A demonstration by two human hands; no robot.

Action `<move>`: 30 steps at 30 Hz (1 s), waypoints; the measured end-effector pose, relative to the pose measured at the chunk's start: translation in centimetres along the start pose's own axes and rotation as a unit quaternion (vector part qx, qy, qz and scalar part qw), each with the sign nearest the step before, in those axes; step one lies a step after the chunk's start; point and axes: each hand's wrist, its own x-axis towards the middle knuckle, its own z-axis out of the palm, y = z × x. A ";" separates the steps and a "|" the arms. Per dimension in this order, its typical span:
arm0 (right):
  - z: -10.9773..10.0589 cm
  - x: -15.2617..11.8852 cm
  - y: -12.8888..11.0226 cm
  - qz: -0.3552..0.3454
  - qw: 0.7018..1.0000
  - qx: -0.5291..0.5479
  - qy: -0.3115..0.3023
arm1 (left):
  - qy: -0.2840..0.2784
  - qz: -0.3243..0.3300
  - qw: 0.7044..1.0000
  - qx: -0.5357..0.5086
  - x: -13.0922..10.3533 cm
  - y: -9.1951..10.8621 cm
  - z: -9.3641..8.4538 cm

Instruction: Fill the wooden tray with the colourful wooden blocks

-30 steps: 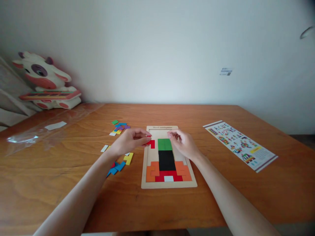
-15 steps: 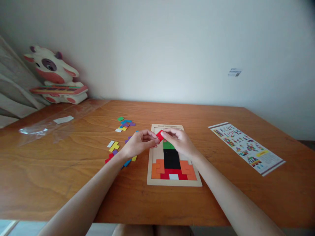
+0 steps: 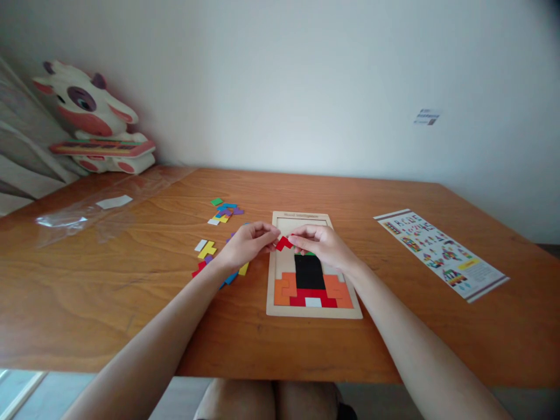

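Between my left hand (image 3: 251, 245) and my right hand (image 3: 321, 246) is a red puzzle piece (image 3: 284, 243) with a stepped edge, pinched at both ends by closed fingers. The hands hover over the upper part of a wooden puzzle board (image 3: 270, 291). Black pieces (image 3: 310, 272) fill the board's middle, with a bit of green (image 3: 308, 253) showing above them, partly covered by my right hand. Lower down lie orange pieces (image 3: 285, 284) on both sides, red ones (image 3: 300, 298) along the bottom, and a small white piece (image 3: 312, 302) among the red.
Left of the board lie loose puzzle pieces in two groups, including a yellow one (image 3: 207, 249) and a green one (image 3: 216, 202). A printed pattern sheet (image 3: 441, 256) is on the right. Clear plastic wrapping (image 3: 65, 221) and a cow-shaped toy keyboard (image 3: 102, 146) stand at the left.
The red piece has turned in my fingers and now shows more of its stepped shape. My hands have drawn slightly apart. The whole view has tilted a little downward.
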 end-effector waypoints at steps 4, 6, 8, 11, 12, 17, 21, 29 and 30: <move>0.4 -0.6 -0.1 0.029 0.996 -0.076 0.019 | 0.067 0.100 0.965 0.233 0.2 -0.7 -0.3; 0.6 -0.8 0.0 0.033 0.991 -0.130 0.007 | 0.063 0.125 0.933 0.332 -0.1 -0.8 -0.2; 0.9 -1.0 -0.1 0.023 0.984 -0.177 -0.004 | 0.043 0.143 0.908 0.391 -0.4 -0.8 0.0; 1.3 -1.1 -0.2 0.006 0.975 -0.224 -0.003 | 0.013 0.162 0.880 0.446 -0.5 -0.8 0.2; 1.4 -1.1 -0.3 0.001 0.972 -0.237 -0.006 | 0.011 0.165 0.873 0.458 -0.5 -0.8 0.3; 1.5 -1.2 -0.7 -0.015 0.953 -0.300 -0.037 | 0.006 0.159 0.865 0.476 -0.5 -0.9 0.3; 1.5 -1.3 -0.8 -0.035 0.944 -0.323 -0.048 | 0.004 0.155 0.863 0.481 -0.6 -0.7 0.4; 1.3 -1.3 -0.8 -0.088 0.936 -0.341 -0.002 | 0.004 0.163 0.856 0.490 -0.6 -0.9 0.3; 1.2 -1.2 -0.8 -0.100 0.936 -0.337 0.020 | 0.003 0.164 0.854 0.493 -0.6 -0.9 0.3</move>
